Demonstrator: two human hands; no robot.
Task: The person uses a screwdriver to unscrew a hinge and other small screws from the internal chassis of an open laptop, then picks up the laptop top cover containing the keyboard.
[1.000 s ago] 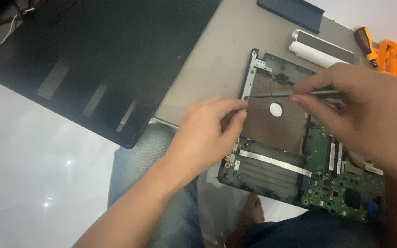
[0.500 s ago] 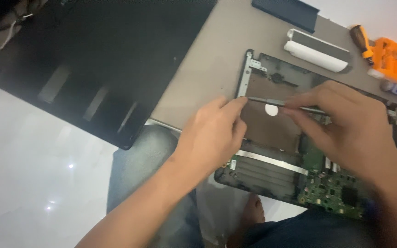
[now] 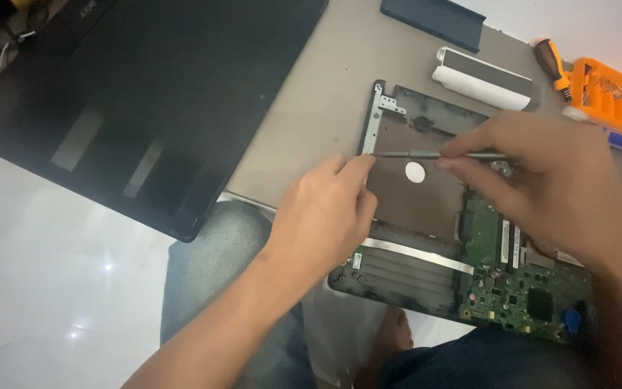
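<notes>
Over the opened laptop base point(image 3: 426, 209) lying on the grey table point(image 3: 311, 144), our right hand point(image 3: 548, 187) pinches a thin metal tool point(image 3: 426, 154), its tip at the hinge bracket point(image 3: 377, 119). Our left hand point(image 3: 325, 216) rests half-curled on the dark panel, fingertips touching the tool tip and grasping nothing. We judge we are working a fastener there; next needs steady tip pressure.

The right hand point(image 3: 548, 187) hides the metal tool's point(image 3: 426, 154) rear, perhaps its handle.
</notes>
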